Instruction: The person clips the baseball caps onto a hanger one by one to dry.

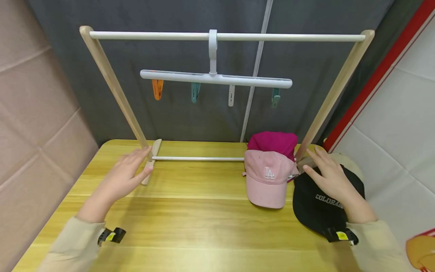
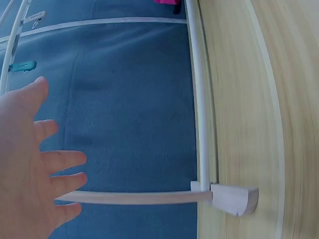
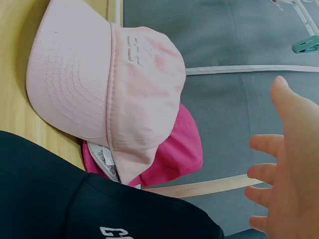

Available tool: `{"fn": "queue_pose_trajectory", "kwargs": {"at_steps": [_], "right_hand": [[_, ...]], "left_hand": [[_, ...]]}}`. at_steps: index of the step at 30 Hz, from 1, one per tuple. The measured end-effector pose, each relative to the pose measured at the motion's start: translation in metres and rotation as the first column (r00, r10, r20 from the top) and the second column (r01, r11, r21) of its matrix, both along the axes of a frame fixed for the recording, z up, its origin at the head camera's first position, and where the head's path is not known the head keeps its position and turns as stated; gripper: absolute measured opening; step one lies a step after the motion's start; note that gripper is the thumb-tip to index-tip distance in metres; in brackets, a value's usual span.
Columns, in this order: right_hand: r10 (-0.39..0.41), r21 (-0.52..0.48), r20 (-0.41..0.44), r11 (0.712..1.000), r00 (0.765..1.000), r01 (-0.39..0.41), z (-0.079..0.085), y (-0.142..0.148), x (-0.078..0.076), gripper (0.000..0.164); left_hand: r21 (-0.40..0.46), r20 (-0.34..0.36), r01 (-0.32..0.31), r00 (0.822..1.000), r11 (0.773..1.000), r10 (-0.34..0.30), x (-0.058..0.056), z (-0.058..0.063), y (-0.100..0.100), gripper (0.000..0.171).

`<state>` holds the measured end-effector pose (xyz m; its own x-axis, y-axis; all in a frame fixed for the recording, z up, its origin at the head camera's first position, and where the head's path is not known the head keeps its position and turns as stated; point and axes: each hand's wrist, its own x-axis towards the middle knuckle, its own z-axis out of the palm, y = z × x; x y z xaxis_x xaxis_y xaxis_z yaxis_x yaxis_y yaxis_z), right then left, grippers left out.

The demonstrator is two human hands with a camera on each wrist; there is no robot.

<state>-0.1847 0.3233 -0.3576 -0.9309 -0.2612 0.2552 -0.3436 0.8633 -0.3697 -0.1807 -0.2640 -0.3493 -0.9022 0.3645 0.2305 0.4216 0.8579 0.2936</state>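
Note:
A light wooden drying rack with a white top bar (image 1: 153, 36) stands at the back of the table. From its middle hangs a white hanger (image 1: 251, 81) with an orange clip (image 1: 157, 89), a grey-white clip (image 1: 231, 95) and two teal clips (image 1: 195, 92). My left hand (image 1: 124, 175), fingers spread, is near the left post's foot; contact cannot be told. Fingers extended, my right hand (image 1: 331, 175) hovers over a black cap (image 1: 310, 211) with light lettering. Left of that lies a pink cap (image 1: 266, 181) marked LA, partly covering a magenta cap (image 1: 273, 139). Neither hand holds anything.
A cream cap (image 1: 350, 163) shows partly behind the black one. The rack's lower white bar (image 1: 200, 158) runs low along the back of the wooden table (image 1: 204, 226). Behind stands a dark grey curtain (image 1: 176, 117). At lower right, an orange-yellow object (image 1: 423, 251) is partly visible.

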Motion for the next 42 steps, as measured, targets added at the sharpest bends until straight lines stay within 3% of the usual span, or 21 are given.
{"fn": "queue_pose_trajectory", "kwargs": {"at_steps": [8, 20, 42], "right_hand": [[0.006, -0.028, -0.04, 1.0, 0.999, -0.008, -0.009, -0.002, 0.002, 0.058], [-0.026, -0.112, -0.007, 0.993, 1.0, 0.025, -0.02, -0.01, 0.01, 0.058], [-0.081, -0.225, -0.01, 0.971, 0.997, 0.077, -0.041, -0.025, 0.021, 0.055]], "left_hand": [[0.046, -0.001, 0.006, 1.0, 0.999, -0.006, 0.0, -0.006, 0.014, 0.066], [0.118, 0.025, 0.01, 1.0, 0.993, -0.013, -0.001, -0.016, 0.036, 0.066], [0.305, 0.087, -0.009, 0.996, 0.952, -0.019, 0.0, -0.042, 0.08, 0.06]]}}
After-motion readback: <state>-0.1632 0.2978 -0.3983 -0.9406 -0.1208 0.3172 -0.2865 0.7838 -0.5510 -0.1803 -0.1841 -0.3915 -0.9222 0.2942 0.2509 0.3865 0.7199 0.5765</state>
